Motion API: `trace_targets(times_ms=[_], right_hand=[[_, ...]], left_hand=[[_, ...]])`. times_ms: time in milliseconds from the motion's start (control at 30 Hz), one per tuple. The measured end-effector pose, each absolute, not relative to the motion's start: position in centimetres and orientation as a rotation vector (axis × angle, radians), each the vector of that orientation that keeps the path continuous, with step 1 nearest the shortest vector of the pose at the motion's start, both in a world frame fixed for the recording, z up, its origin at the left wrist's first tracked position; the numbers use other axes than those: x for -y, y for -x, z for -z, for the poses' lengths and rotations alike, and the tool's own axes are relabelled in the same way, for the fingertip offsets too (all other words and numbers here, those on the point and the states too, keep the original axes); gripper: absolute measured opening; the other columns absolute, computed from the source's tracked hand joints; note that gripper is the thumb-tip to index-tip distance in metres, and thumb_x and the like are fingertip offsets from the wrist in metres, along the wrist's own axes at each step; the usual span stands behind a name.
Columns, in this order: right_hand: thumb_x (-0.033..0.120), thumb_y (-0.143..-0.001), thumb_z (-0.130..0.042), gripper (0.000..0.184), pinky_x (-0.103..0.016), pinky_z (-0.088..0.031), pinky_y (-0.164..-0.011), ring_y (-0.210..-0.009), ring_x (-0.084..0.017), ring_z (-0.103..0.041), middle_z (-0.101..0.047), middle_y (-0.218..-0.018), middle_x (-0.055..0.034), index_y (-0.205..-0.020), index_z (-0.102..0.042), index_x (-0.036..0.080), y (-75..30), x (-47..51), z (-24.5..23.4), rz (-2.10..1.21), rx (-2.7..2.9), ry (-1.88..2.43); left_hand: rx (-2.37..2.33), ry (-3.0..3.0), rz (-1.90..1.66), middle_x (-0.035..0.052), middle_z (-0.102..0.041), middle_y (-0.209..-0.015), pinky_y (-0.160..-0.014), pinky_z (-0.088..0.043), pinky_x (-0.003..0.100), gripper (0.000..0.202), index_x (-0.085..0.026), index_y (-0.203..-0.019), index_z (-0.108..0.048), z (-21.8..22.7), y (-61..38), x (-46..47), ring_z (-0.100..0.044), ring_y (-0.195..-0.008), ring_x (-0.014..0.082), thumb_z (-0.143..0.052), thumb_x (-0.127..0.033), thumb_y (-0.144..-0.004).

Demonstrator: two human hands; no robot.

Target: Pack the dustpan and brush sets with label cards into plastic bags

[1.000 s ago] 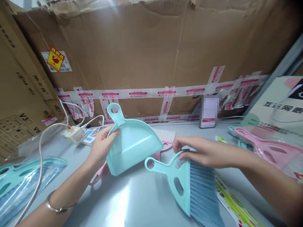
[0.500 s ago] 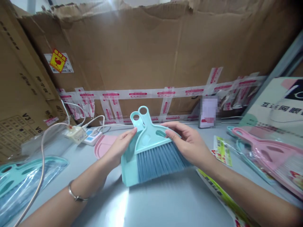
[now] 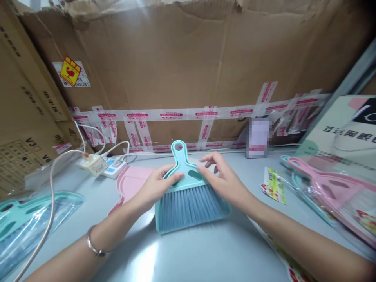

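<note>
A light-blue hand brush with blue-grey bristles lies nested in a matching dustpan, their ringed handles lined up. Both are tilted above the grey table. My left hand grips the pair at the left shoulder, thumb on the brush and fingers around the dustpan's edge. At the right shoulder is my right hand; its thumb touches the brush by an oval hole, while the bent fingers stand apart from the thumb. Beyond my left forearm lies a pink dustpan, partly covered.
Bagged light-blue brush set lies left; bagged pink set lies right. A power strip and cables stand back left. A phone leans against the large cardboard box. Green printed packaging lies right.
The brush has shifted left into the dustpan, so the two handles now overlap. My left thumb has moved onto the brush, and my right fingers have loosened at its right edge.
</note>
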State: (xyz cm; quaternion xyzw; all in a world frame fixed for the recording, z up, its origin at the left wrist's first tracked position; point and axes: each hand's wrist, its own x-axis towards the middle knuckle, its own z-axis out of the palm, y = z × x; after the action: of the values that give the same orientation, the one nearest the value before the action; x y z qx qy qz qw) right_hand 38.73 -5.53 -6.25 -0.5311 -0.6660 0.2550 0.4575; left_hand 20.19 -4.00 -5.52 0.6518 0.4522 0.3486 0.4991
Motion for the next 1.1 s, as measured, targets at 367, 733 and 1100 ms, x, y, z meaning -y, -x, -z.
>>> trace_targets(times_ms=[367, 733, 1100], right_hand=[[0.035, -0.093, -0.033, 0.033, -0.029, -0.038, -0.069, -0.073, -0.016, -0.052, -0.057, -0.074, -0.0019, -0.072, -0.053, 0.018, -38.3, 4.7, 6.8, -0.601, 1.993, 1.211], [0.048, -0.087, -0.042, 0.032, -0.034, -0.044, -0.083, -0.098, -0.021, -0.057, -0.063, -0.104, -0.0048, -0.095, -0.061, 0.023, -42.3, 4.3, 3.7, -0.651, 2.088, 1.268], [0.031, -0.05, -0.076, 0.034, -0.025, -0.034, -0.047, -0.065, -0.018, -0.056, -0.061, -0.074, 0.0012, -0.081, -0.061, 0.025, -49.0, 5.2, 5.0, -0.691, 2.666, 1.955]], left_hand=[[-1.025, -1.728, -0.844, 0.002, -0.068, -0.105, -0.09, -0.043, 0.031, 0.036, -0.022, -0.106, -0.067, 5.8, -20.8, 4.1, -0.058, -0.103, 0.0238, -0.054, -0.044, -0.081], [-1.163, -1.688, -0.924, 0.0005, -0.069, -0.099, -0.085, -0.044, 0.03, 0.033, -0.024, -0.097, -0.07, 5.6, -20.0, 3.9, -0.06, -0.097, 0.0233, -0.057, -0.047, -0.077], [-1.322, -1.556, -0.989, 0.0015, -0.07, -0.092, -0.081, -0.044, 0.031, 0.033, -0.026, -0.093, -0.071, 4.9, -18.0, 3.6, -0.059, -0.092, 0.0258, -0.063, -0.049, -0.072]])
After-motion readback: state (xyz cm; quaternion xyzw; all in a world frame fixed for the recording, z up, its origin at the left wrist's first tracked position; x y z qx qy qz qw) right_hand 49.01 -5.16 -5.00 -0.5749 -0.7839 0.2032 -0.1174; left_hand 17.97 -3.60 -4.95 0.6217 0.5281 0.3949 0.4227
